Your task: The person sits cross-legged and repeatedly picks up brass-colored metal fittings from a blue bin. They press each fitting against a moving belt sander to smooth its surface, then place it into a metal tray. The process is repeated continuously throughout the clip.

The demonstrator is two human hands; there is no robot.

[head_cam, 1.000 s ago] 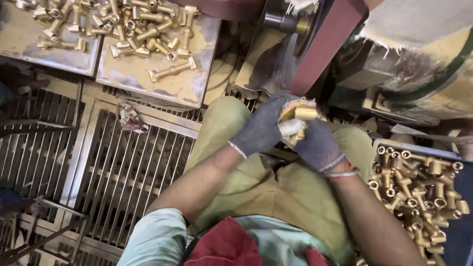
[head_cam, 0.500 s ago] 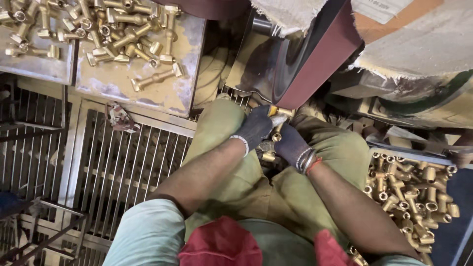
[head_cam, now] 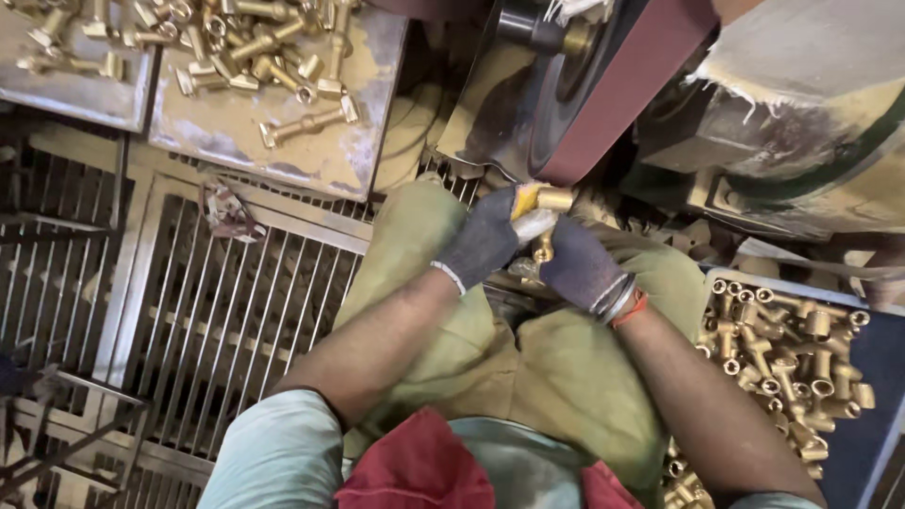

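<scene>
Both of my hands wear dark grey gloves and together grip one brass fitting (head_cam: pixel 545 215). My left hand (head_cam: pixel 483 239) holds it from the left, my right hand (head_cam: pixel 577 266) from below and the right. The fitting's upper end sits just under the lower edge of a dark red sanding belt (head_cam: pixel 617 85) on a wheel; contact is hard to tell. My knees in olive trousers lie under the hands.
A metal tray (head_cam: pixel 236 132) at upper left carries several brass fittings. A blue bin (head_cam: pixel 872 349) at right is full of similar fittings. A metal floor grate (head_cam: pixel 226 320) lies to the left. The grinder housing (head_cam: pixel 811 123) fills the upper right.
My hands have shifted slightly while still gripping the fitting by the belt's lower edge. The view has tilted, and the trays and bin sit differently in frame.
</scene>
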